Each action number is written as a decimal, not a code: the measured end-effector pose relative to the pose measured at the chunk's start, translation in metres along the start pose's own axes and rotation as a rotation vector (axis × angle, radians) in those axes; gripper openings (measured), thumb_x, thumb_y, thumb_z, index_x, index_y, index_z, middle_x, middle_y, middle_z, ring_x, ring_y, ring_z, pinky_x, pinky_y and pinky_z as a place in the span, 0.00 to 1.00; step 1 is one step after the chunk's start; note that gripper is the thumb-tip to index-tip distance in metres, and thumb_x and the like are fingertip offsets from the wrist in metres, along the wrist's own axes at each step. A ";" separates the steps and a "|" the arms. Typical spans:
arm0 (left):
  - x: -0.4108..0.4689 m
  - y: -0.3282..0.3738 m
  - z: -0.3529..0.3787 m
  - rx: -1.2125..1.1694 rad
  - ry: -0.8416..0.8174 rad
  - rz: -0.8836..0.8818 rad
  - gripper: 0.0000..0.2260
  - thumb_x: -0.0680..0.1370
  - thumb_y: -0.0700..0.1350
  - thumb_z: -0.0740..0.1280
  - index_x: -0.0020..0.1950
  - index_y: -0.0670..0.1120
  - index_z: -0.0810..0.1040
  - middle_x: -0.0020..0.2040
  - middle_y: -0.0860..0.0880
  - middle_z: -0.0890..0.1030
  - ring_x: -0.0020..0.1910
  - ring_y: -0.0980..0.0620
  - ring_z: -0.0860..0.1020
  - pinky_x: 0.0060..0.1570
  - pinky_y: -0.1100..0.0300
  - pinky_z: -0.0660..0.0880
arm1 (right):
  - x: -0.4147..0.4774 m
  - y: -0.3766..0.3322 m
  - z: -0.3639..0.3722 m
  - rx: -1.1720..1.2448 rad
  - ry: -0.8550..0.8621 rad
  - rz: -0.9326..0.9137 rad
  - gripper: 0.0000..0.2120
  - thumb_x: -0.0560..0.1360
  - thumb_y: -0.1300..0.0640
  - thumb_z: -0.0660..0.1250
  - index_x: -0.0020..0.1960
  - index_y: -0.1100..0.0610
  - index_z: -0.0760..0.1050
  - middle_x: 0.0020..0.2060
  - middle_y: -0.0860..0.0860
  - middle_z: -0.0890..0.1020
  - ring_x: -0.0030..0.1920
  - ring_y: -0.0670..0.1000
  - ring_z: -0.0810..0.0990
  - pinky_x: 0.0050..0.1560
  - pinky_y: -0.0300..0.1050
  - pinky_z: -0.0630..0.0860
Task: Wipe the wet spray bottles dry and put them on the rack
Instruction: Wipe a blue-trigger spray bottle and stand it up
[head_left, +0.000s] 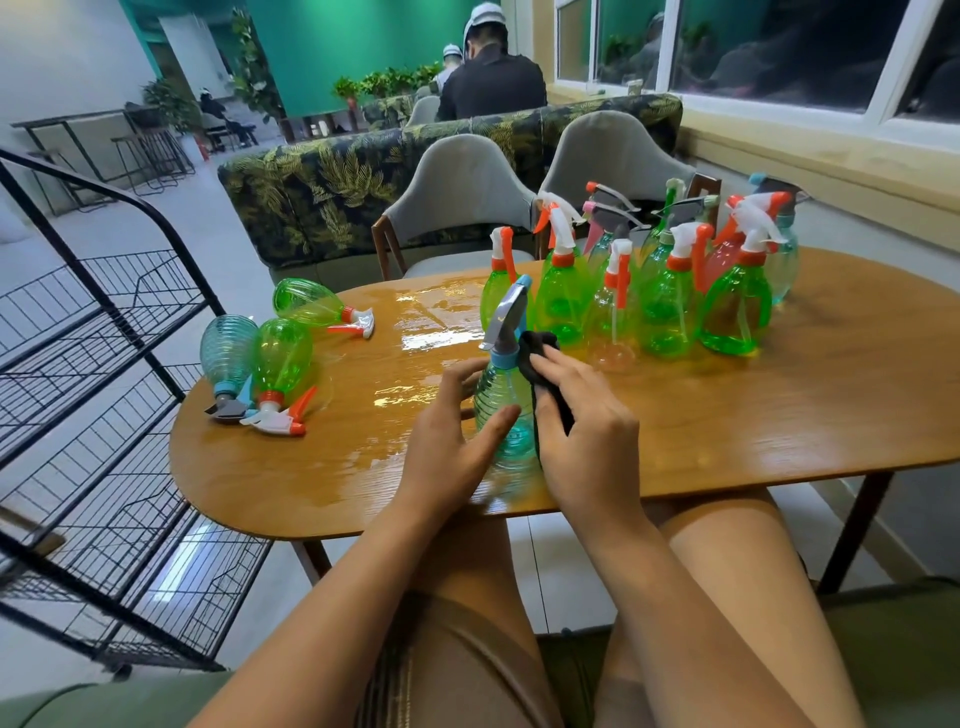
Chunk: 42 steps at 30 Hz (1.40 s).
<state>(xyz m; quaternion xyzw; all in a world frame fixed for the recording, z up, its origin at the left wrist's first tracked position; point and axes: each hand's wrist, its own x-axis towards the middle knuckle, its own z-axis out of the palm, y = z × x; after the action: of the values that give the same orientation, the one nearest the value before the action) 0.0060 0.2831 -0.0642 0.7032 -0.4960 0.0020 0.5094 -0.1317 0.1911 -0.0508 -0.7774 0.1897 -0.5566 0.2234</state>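
Note:
A teal ribbed spray bottle (501, 400) with a grey trigger and blue collar stands upright near the front edge of the wooden table (779, 415). My left hand (457, 436) grips its body from the left. My right hand (582, 415) presses a black cloth (543, 364) against the bottle's right side and neck. Several green, pink and clear spray bottles (670, 291) stand in a cluster at the table's far right. Three bottles lie on their sides at the left end: one green (311, 304), one teal (228, 348), one green (283, 358). The black wire rack (104, 338) stands left of the table.
A wet patch (415, 332) shines across the table's middle. Two grey chairs (462, 208) stand behind the table, with a leaf-patterned sofa behind them. People sit in the background. My bare knees sit under the table's front edge.

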 end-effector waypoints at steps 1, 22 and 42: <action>0.000 0.000 0.000 -0.001 -0.001 -0.002 0.23 0.82 0.53 0.73 0.75 0.55 0.70 0.66 0.58 0.82 0.68 0.65 0.77 0.61 0.68 0.76 | 0.000 0.001 0.000 -0.002 -0.006 0.003 0.17 0.81 0.66 0.69 0.69 0.59 0.81 0.65 0.53 0.83 0.69 0.50 0.80 0.70 0.48 0.77; 0.002 -0.007 0.003 0.032 0.029 -0.001 0.33 0.76 0.63 0.76 0.77 0.55 0.70 0.69 0.55 0.74 0.68 0.59 0.75 0.61 0.65 0.76 | 0.001 0.024 0.005 -0.147 -0.390 0.462 0.09 0.77 0.67 0.66 0.50 0.54 0.74 0.49 0.52 0.82 0.48 0.58 0.78 0.48 0.57 0.79; -0.002 -0.003 0.001 -0.005 -0.019 0.026 0.34 0.76 0.51 0.77 0.77 0.57 0.64 0.64 0.58 0.81 0.58 0.60 0.82 0.54 0.56 0.83 | 0.002 0.003 -0.001 -0.012 -0.049 0.067 0.15 0.80 0.66 0.70 0.66 0.57 0.82 0.63 0.51 0.84 0.65 0.48 0.81 0.68 0.41 0.76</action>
<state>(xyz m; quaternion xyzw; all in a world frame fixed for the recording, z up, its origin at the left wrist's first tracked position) 0.0064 0.2832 -0.0677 0.6953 -0.5101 0.0007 0.5063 -0.1323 0.1874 -0.0510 -0.7853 0.2133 -0.5285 0.2419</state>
